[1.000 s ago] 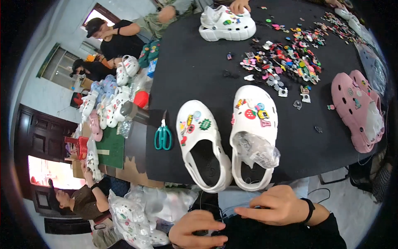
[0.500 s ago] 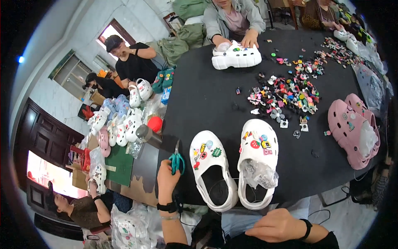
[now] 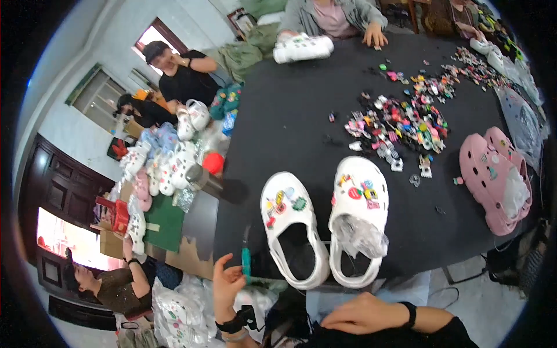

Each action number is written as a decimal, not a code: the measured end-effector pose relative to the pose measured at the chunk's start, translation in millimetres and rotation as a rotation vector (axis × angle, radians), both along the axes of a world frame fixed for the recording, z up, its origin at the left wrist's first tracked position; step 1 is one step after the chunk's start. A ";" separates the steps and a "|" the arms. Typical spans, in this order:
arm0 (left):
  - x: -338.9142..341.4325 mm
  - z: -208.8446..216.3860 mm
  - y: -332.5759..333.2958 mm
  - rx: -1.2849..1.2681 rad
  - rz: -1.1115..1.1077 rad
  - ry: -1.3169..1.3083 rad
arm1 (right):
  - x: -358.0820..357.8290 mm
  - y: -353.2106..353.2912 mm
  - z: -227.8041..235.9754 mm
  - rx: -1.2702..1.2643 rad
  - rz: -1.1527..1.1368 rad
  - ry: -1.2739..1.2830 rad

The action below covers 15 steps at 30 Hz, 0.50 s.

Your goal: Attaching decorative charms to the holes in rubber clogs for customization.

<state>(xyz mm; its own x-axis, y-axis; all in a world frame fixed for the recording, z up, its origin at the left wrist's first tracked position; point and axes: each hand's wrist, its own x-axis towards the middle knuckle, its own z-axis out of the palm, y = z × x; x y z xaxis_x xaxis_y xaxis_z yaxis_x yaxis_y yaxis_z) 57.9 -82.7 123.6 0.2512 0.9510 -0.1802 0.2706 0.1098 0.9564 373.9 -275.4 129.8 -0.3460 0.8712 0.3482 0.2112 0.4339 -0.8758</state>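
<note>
Two white clogs with colourful charms lie side by side in front of me: the left clog [image 3: 287,200] and the right clog [image 3: 360,185], which has a clear plastic bag [image 3: 360,235] in its opening. Left of them, my left hand [image 3: 230,290] is at the teal-handled scissors [image 3: 246,262], seen edge-on with the blades pointing away. Its index finger sticks up; the other fingers bend against the handle, and the exact grip is partly hidden. My right hand [image 3: 368,313] rests below the table's near edge, fingers loosely stretched leftward, with nothing visible in it.
Loose charms [image 3: 400,127] lie heaped on the black table [image 3: 290,127]. A pair of pink clogs [image 3: 487,174] stands at right. Across, a person holds a white clog [image 3: 303,49]. More clogs crowd a side table at left, by a red-lidded container [image 3: 213,163]; other people sit there.
My left hand has shifted down and left, raising its index finger; the scissors have turned edge-on. The person across has drawn the white clog back and left, moving one hand off it.
</note>
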 end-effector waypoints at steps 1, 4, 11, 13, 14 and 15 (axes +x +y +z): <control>3.2 1.6 -7.7 -0.065 0.035 -0.224 | -4.9 -2.2 -8.4 -0.033 0.016 0.068; 12.7 20.0 -43.3 -0.147 0.231 -0.536 | -12.4 -1.7 -15.4 -0.161 0.039 0.114; 57.5 30.1 -117.6 -0.694 -0.428 -0.720 | -11.5 8.2 -5.7 -0.578 0.214 0.501; 68.1 24.1 -117.6 -0.732 -0.502 -0.648 | -8.7 4.2 -5.2 -0.544 0.309 0.543; 73.0 21.6 -117.3 -0.763 -0.580 -0.569 | -10.7 1.0 -5.8 -0.426 0.230 0.578; 76.6 21.0 -116.6 -0.768 -0.583 -0.574 | -9.0 -1.2 -6.6 -0.431 0.225 0.576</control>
<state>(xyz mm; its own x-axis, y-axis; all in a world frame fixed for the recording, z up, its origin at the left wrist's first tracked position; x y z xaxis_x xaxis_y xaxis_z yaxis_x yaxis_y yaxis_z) 134.5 -199.2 144.6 0.8560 0.3472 -0.3831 0.0143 0.7248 0.6889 365.0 -276.6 123.2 -0.3979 0.9012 0.1720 -0.3847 0.0063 -0.9230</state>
